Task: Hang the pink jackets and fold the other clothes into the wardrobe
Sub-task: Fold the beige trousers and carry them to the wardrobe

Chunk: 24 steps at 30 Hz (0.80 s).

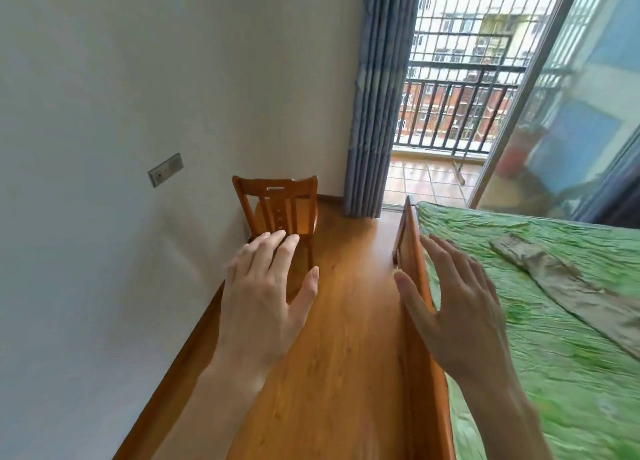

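My left hand (265,297) is held out flat over the wooden floor, fingers spread, holding nothing. My right hand (453,303) hovers over the bed's wooden side rail (420,321), fingers apart and empty. A brownish piece of cloth (561,283) lies crumpled on the green bed cover (540,362) to the right of my right hand. No pink jacket and no wardrobe are in view.
A wooden chair (280,210) stands against the white wall (138,113) ahead of my left hand. A strip of wooden floor (346,321) runs between wall and bed. Blue curtains (377,113) and an open glass door (571,113) lead to a railed balcony.
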Each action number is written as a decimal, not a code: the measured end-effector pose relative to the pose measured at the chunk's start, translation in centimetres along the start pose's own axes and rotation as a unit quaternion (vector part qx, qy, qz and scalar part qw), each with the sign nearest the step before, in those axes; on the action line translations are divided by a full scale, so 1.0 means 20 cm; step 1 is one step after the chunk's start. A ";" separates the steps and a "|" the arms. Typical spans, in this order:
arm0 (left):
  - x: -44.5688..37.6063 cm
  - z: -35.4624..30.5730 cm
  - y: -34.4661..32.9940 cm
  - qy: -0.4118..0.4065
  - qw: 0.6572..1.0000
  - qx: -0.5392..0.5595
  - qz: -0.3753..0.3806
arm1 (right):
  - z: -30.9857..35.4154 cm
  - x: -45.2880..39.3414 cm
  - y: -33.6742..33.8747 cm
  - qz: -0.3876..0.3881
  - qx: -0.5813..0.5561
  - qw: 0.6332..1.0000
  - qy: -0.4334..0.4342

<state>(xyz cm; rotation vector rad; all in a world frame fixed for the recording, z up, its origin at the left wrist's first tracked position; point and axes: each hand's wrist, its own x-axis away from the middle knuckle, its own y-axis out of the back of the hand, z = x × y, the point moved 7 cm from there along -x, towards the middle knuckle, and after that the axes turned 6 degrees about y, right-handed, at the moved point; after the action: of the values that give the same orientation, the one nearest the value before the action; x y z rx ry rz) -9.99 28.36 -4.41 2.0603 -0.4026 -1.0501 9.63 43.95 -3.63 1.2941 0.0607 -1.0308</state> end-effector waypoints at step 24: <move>-1.85 -0.19 -1.45 -0.067 0.993 0.074 0.059 | -0.95 -1.59 -0.82 -0.013 0.083 0.995 -0.058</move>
<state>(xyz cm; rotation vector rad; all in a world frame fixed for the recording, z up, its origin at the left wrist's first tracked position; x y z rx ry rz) -31.30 70.44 -4.86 2.0730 -0.6819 -1.1184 -10.18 79.38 -4.41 1.3828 -0.0988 -1.1512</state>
